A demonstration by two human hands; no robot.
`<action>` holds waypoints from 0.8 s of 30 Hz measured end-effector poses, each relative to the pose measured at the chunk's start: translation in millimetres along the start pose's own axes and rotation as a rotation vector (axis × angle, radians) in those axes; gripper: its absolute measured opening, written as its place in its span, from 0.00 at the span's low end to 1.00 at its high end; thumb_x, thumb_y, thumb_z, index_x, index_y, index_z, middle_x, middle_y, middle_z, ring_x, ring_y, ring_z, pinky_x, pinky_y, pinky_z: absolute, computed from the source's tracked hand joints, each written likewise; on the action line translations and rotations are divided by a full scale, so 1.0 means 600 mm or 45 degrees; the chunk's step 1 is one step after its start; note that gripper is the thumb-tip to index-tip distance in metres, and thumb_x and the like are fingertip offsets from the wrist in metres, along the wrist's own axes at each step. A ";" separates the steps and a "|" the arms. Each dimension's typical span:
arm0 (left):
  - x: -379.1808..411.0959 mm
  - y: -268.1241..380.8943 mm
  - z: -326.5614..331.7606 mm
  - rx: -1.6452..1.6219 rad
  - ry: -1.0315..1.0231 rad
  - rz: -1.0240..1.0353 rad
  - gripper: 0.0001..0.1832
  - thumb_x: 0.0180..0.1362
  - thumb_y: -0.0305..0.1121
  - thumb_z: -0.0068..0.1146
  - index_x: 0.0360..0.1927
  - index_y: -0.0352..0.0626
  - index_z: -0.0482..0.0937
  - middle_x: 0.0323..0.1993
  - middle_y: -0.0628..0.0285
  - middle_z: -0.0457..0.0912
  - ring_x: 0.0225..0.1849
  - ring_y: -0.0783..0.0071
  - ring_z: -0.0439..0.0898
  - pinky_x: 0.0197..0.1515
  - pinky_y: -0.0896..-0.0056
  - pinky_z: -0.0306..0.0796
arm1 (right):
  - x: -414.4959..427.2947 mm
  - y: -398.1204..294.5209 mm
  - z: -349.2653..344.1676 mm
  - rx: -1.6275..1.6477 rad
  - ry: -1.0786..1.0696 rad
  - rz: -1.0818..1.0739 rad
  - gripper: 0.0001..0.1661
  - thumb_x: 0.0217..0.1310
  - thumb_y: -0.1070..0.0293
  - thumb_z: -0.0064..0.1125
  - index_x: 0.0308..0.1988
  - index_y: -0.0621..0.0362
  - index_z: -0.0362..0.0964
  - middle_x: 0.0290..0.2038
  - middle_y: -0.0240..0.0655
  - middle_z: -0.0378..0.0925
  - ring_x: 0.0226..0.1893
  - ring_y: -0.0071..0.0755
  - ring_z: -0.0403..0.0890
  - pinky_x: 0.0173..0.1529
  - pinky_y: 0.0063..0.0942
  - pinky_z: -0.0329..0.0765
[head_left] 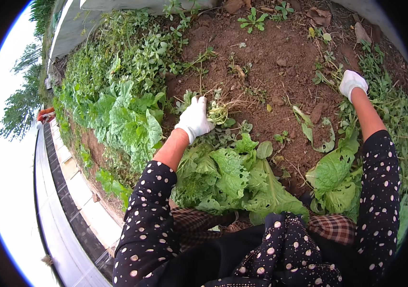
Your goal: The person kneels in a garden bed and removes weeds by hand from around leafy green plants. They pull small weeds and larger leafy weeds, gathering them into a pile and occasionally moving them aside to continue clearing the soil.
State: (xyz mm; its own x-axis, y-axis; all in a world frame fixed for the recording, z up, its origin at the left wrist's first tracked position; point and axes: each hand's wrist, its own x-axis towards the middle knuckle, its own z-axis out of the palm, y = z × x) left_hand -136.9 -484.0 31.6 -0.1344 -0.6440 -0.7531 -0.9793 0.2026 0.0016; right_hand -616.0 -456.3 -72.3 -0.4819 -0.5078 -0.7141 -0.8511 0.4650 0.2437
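My left hand (195, 118), in a white glove, is closed around a bunch of uprooted weeds (220, 113) with pale stems and stringy roots, low over the brown soil (272, 68). Out to the right, my right hand (353, 84), gloved too, is at the edge of the low green weeds (327, 77). Its fingers are curled, and whether they grip a stem cannot be made out. Directly before me, leafy cabbage-like plants (231, 175) with holes in their leaves spread between my arms.
Dense weeds (146, 46) and more leafy plants (128, 114) grow at the left. A pale wall (73, 32) borders the bed at the upper left. Another leafy plant (335, 172) stands by my right forearm. Dry brown leaves (319, 16) lie at the top right.
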 end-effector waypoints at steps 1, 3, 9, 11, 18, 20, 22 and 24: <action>0.009 -0.039 0.004 0.023 0.138 -0.003 0.53 0.43 0.39 0.73 0.71 0.37 0.57 0.70 0.34 0.61 0.64 0.35 0.73 0.65 0.53 0.72 | -0.010 -0.005 -0.011 -0.021 -0.011 -0.019 0.19 0.64 0.68 0.54 0.53 0.56 0.79 0.56 0.47 0.82 0.56 0.55 0.82 0.59 0.44 0.79; 0.036 -0.093 -0.011 0.023 0.110 -0.200 0.56 0.44 0.38 0.74 0.75 0.36 0.53 0.72 0.32 0.60 0.68 0.40 0.71 0.69 0.57 0.70 | -0.011 -0.003 -0.011 -0.023 -0.002 -0.017 0.19 0.64 0.68 0.54 0.53 0.56 0.80 0.55 0.47 0.82 0.56 0.56 0.83 0.59 0.44 0.79; 0.080 -0.166 0.008 0.018 0.050 -0.510 0.46 0.43 0.46 0.73 0.64 0.32 0.71 0.63 0.34 0.74 0.63 0.44 0.77 0.65 0.62 0.73 | -0.011 0.000 -0.009 -0.037 0.030 -0.038 0.19 0.63 0.68 0.56 0.52 0.57 0.81 0.54 0.46 0.84 0.55 0.56 0.84 0.57 0.44 0.80; 0.089 -0.164 -0.006 0.003 -0.118 -0.501 0.38 0.42 0.47 0.72 0.55 0.31 0.80 0.55 0.38 0.82 0.57 0.47 0.83 0.60 0.62 0.76 | -0.009 -0.001 -0.008 -0.042 0.026 -0.027 0.19 0.62 0.68 0.56 0.53 0.57 0.81 0.54 0.46 0.83 0.55 0.56 0.83 0.57 0.44 0.80; -0.008 -0.120 0.016 -0.496 0.195 0.105 0.24 0.47 0.35 0.69 0.50 0.40 0.83 0.38 0.54 0.87 0.41 0.62 0.85 0.50 0.66 0.78 | -0.005 0.003 -0.006 -0.024 0.016 -0.059 0.19 0.62 0.68 0.56 0.53 0.55 0.81 0.55 0.45 0.83 0.56 0.56 0.83 0.57 0.44 0.80; -0.045 -0.099 0.058 -0.234 0.238 0.207 0.26 0.48 0.33 0.69 0.53 0.38 0.80 0.46 0.51 0.85 0.49 0.59 0.83 0.56 0.64 0.76 | -0.015 -0.002 -0.011 -0.030 0.034 -0.053 0.20 0.63 0.67 0.55 0.53 0.55 0.80 0.56 0.45 0.82 0.56 0.56 0.82 0.58 0.44 0.80; -0.072 -0.064 0.060 -0.036 0.120 0.053 0.31 0.46 0.35 0.72 0.55 0.36 0.77 0.60 0.37 0.74 0.59 0.37 0.76 0.63 0.53 0.73 | -0.012 0.000 -0.007 -0.034 0.039 -0.038 0.20 0.64 0.67 0.54 0.54 0.54 0.79 0.57 0.45 0.82 0.57 0.57 0.82 0.59 0.44 0.79; -0.083 -0.065 0.061 0.004 0.063 -0.248 0.48 0.45 0.38 0.74 0.70 0.37 0.63 0.66 0.37 0.67 0.62 0.40 0.75 0.65 0.54 0.72 | -0.006 0.003 -0.004 -0.045 0.020 -0.023 0.20 0.64 0.67 0.54 0.54 0.54 0.79 0.57 0.45 0.82 0.57 0.57 0.82 0.59 0.44 0.79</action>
State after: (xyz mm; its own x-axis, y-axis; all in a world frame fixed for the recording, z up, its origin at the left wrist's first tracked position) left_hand -86.5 -433.0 45.1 0.0501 -0.7067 -0.7057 -0.9870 0.0728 -0.1430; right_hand -615.9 -455.4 -67.7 -0.4692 -0.5273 -0.7083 -0.8665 0.4297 0.2541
